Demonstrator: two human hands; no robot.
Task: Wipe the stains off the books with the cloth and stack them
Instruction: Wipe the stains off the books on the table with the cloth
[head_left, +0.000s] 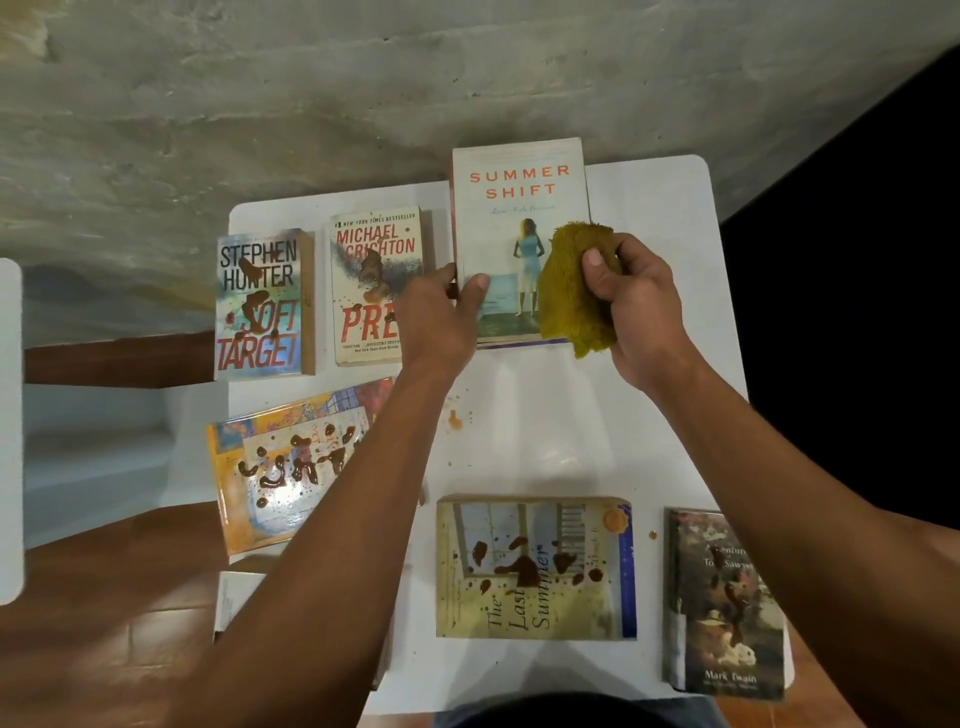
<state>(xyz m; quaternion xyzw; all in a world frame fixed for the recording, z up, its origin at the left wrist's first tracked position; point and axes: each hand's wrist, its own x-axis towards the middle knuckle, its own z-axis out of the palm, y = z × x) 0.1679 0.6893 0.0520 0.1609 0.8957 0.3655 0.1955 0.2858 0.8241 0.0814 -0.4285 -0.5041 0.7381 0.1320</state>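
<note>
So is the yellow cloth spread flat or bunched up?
Bunched up: the right hand grips the cloth in a wad beside the Summer Shift book.

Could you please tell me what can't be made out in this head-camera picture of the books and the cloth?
- Prey book: the title's end and lower right corner, hidden by the left hand.
- Yellow book: its right part, hidden by the left forearm.
- Summer Shift book: the cover's lower right, behind the cloth in the right hand.
- Tom Sawyer book: title partly hidden by the right forearm.
</note>
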